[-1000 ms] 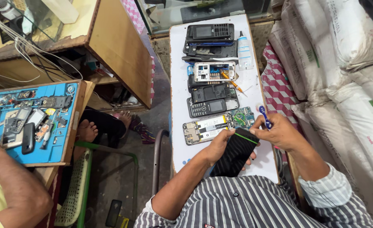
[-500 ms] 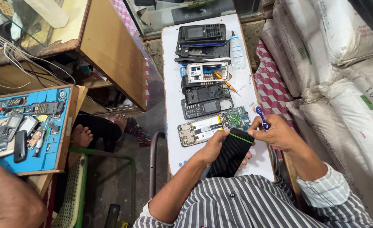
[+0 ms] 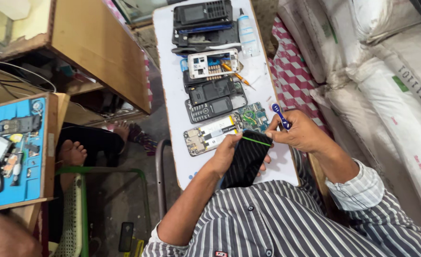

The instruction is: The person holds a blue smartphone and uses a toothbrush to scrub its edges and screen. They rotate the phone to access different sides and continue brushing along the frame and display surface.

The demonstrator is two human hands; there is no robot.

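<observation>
My left hand (image 3: pixel 225 153) grips a black smartphone (image 3: pixel 245 161) by its left edge, holding it tilted over the near end of a narrow white table (image 3: pixel 172 95). My right hand (image 3: pixel 300 133) pinches a blue-handled tool (image 3: pixel 280 115) and also a thin green strip (image 3: pixel 256 138) stretched across the phone's top end. Just beyond the phone lie an opened phone with a yellowish battery (image 3: pixel 209 135) and a green circuit board (image 3: pixel 252 116).
Further up the table lie a keypad phone (image 3: pixel 209 108), several dismantled phone shells, an orange-handled screwdriver (image 3: pixel 235 74) and a small clear bottle (image 3: pixel 248 34). White sacks (image 3: pixel 386 71) pile up at the right. A blue tray of parts (image 3: pixel 13 147) and another person's bare feet (image 3: pixel 72 152) are at left.
The view has shifted a little, with the table now higher and closer in frame. Both hands stay at the phone's top end with the same grip.
</observation>
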